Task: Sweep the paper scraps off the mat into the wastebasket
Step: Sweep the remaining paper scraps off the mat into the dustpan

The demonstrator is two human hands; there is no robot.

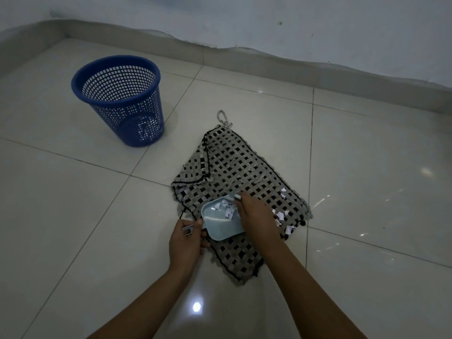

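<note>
A grey and black woven mat (234,165) lies on the tiled floor, its left corner folded over. My left hand (186,243) grips the handle of a light blue dustpan (220,226) resting on the mat's near part. Several white paper scraps (226,210) lie inside the pan. My right hand (256,214) is closed around a small brush (236,196), only its tip visible, at the pan's open edge. More paper scraps (281,216) lie on the mat just right of that hand. The blue mesh wastebasket (122,99) stands upright to the far left, apart from the mat.
Glossy pale floor tiles (73,216) surround the mat. A wall with a grey skirting (269,62) runs along the back. A cord loop (222,117) sticks out from the mat's far corner.
</note>
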